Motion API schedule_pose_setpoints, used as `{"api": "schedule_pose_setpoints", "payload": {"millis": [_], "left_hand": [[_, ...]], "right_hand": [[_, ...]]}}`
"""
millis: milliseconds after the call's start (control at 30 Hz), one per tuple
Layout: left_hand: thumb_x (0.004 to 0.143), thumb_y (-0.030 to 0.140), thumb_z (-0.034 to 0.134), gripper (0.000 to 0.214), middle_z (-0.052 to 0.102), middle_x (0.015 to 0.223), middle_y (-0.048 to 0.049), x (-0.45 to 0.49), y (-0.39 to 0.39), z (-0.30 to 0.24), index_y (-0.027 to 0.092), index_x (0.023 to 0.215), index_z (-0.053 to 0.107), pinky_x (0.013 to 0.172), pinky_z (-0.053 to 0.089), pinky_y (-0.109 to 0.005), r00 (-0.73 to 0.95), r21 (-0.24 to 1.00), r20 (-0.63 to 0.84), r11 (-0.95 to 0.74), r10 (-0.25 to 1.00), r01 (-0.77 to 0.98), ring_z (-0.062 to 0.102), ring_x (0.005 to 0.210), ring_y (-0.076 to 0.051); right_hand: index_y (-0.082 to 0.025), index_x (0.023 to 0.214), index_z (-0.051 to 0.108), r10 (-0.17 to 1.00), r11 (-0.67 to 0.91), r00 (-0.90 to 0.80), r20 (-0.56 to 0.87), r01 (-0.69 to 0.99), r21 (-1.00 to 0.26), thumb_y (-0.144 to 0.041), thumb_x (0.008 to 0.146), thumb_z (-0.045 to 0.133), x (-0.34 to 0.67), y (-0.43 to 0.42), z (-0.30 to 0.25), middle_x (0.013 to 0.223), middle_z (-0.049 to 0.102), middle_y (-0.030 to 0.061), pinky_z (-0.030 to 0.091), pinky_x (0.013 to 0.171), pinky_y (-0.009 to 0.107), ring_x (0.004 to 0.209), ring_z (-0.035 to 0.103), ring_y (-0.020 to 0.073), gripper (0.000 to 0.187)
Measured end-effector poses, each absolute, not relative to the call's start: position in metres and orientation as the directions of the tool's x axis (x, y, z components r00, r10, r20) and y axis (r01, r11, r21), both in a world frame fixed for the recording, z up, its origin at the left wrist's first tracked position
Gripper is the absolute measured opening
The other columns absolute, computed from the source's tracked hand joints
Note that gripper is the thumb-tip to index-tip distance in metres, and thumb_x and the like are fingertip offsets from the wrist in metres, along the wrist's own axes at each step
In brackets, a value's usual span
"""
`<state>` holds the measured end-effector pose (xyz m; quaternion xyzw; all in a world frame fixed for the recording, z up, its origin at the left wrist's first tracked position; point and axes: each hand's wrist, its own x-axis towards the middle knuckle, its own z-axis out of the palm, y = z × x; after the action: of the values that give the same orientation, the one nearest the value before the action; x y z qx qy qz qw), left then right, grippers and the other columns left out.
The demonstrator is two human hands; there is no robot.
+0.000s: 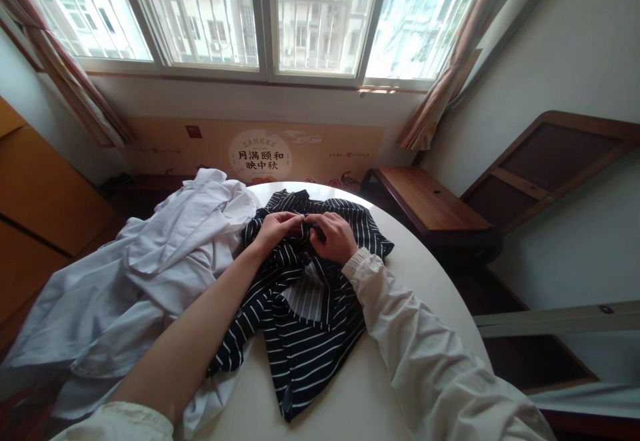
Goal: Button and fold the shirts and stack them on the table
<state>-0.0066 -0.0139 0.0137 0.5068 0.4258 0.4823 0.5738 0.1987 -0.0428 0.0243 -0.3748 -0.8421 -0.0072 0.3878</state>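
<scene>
A black shirt with white stripes point(315, 354) lies crumpled on a round white table point(425, 281), its paler inside showing near the middle. Close together over its upper part, both hands pinch the dark cloth. My left hand point(275, 230) comes from the left with thumb and fingertips pressed together on the fabric. My right hand point(336, 236) is curled, its fingertips meeting the left ones at the same spot. Whatever small detail sits between the fingertips is too small to make out.
A heap of white cloth point(165, 274) hangs over the table's left side. Beyond the table stand a printed banner point(310, 144) and a barred window point(320, 14). To the right is a wooden bench-like piece point(430, 194), with a dark framed panel point(555, 161) leaning on the wall.
</scene>
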Motion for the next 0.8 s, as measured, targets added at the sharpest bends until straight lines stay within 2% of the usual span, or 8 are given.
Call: {"api": "schedule_pose_setpoints", "payload": {"millis": [233,500,633,800], "left_hand": [[0.062,0.052,0.096,0.05,0.079,0.089,-0.0084,-0.006,-0.012,0.009,0.015,0.091,0.08,0.077,0.061,-0.036,0.164,0.996,0.038,-0.024,0.986,-0.087,0.073,0.077,-0.02],[0.064,0.053,0.094,0.048,0.079,0.089,-0.0082,-0.005,-0.01,0.009,0.016,0.091,0.08,0.076,0.059,-0.033,0.161,0.998,0.044,-0.036,0.986,-0.055,0.072,0.078,-0.019],[0.063,0.052,0.093,0.047,0.078,0.086,-0.0069,-0.006,-0.009,0.006,0.016,0.091,0.079,0.074,0.059,-0.033,0.159,0.997,0.075,-0.072,0.984,-0.025,0.071,0.077,-0.02],[0.065,0.05,0.092,0.046,0.077,0.086,-0.0053,-0.005,-0.009,0.003,0.016,0.092,0.077,0.074,0.058,-0.032,0.156,0.986,0.167,-0.165,0.974,-0.021,0.07,0.077,-0.018]], "right_hand": [[-0.025,0.112,0.067,0.646,0.707,-0.357,0.675,0.612,-0.354,-0.015,0.092,0.057,0.201,-0.038,0.014,0.105,0.074,0.008,0.052,0.097,0.043,0.097,0.067,0.0269,0.024],[-0.026,0.106,0.069,0.689,0.672,-0.277,0.67,0.59,-0.447,-0.025,0.096,0.064,0.197,-0.035,0.009,0.103,0.075,0.0077,0.054,0.094,0.042,0.09,0.067,0.0251,0.011],[-0.026,0.106,0.066,0.71,0.673,-0.274,0.649,0.537,-0.509,-0.028,0.097,0.064,0.196,-0.034,0.008,0.105,0.074,0.0066,0.055,0.092,0.04,0.087,0.067,0.0226,0.01],[-0.024,0.106,0.065,0.722,0.659,-0.272,0.636,0.548,-0.515,-0.029,0.095,0.065,0.193,-0.033,0.01,0.101,0.07,0.0071,0.054,0.089,0.039,0.089,0.065,0.0232,0.012]]}}
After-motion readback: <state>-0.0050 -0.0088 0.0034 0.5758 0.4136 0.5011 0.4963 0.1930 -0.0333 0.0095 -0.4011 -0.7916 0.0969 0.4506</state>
